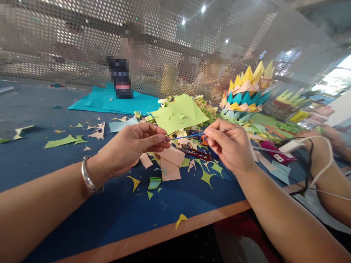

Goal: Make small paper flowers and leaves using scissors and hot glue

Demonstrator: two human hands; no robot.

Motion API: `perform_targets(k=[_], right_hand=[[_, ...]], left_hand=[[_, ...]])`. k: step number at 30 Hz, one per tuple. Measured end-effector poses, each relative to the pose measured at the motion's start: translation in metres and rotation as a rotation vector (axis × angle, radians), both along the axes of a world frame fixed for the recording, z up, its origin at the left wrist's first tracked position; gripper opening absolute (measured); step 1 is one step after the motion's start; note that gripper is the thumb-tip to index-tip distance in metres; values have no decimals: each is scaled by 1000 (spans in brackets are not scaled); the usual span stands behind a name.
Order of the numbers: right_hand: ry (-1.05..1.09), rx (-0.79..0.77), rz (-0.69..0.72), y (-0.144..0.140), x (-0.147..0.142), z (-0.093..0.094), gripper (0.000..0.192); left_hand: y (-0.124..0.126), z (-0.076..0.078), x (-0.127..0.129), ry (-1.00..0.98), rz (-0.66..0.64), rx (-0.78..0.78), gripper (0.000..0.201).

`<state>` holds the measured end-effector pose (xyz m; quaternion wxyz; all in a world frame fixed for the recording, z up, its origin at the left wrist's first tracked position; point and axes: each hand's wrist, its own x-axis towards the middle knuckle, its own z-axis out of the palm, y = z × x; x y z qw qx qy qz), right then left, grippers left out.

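My left hand (131, 146) pinches one end of a thin blue rolled paper strip (183, 136) between thumb and fingers. My right hand (230, 146) pinches the other end and also holds a thin metal stick (229, 129) that points right. The strip is stretched level between both hands, above the blue table (41, 157). Under the hands lie pink paper pieces (170, 162) and red-handled scissors (196, 153). A silver bracelet (88, 179) sits on my left wrist.
A light green sheet (178, 113) and a heap of paper scraps lie behind the hands. A stacked multicoloured folded-paper model (245, 91) stands at back right. A turquoise sheet (109, 102) lies at back left. Another person's arm (329, 146) and a white cable (326, 164) are at right.
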<state>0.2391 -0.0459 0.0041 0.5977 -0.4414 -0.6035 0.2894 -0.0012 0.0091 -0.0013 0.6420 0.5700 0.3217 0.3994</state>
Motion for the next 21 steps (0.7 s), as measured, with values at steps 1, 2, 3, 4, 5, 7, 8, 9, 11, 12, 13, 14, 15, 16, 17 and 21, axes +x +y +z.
perform_targets(k=[1, 2, 3, 4, 5, 7, 8, 9, 11, 12, 13, 14, 15, 16, 17, 21], right_hand=[[0, 2, 2, 0, 0, 0, 19], [-2, 4, 5, 0, 0, 0, 19], [-5, 5, 7, 1, 0, -1, 19], [-10, 7, 9, 1, 0, -1, 20], [-16, 11, 9, 1, 1, -1, 20], [-35, 24, 10, 1, 1, -2, 21], [-47, 32, 10, 1, 1, -2, 22], [-60, 43, 9, 1, 1, -3, 23], [-94, 71, 8, 1, 1, -3, 24], [-114, 89, 9, 0, 0, -3, 24], [-136, 113, 10, 0, -1, -3, 24], [-158, 141, 12, -1, -2, -3, 24], [-183, 170, 10, -2, -4, -2, 23], [-210, 200, 2, -4, -6, -2, 23], [-238, 229, -11, -5, -8, -1, 22], [-347, 320, -70, -10, -14, 1, 18]], left_hand=[[0, 0, 0, 0, -2, 4, 16], [0, 0, 0, 0, -6, 9, 16], [0, -1, 0, -1, -12, 11, 17], [1, -1, 0, 0, -18, 13, 18], [1, -1, -1, 3, -23, 15, 20], [0, -2, -1, 15, -30, 23, 23], [0, -2, -1, 23, -29, 29, 26], [0, -3, -1, 30, -23, 38, 28], [-1, -4, 0, 41, 3, 61, 32], [-2, -5, 1, 47, 24, 72, 33], [-2, -5, 2, 53, 46, 84, 34], [-3, -5, 3, 58, 69, 94, 34], [-3, -5, 4, 64, 90, 101, 35], [-4, -5, 4, 68, 110, 106, 35], [-4, -4, 5, 72, 127, 111, 34], [-6, 0, 5, 87, 175, 152, 32]])
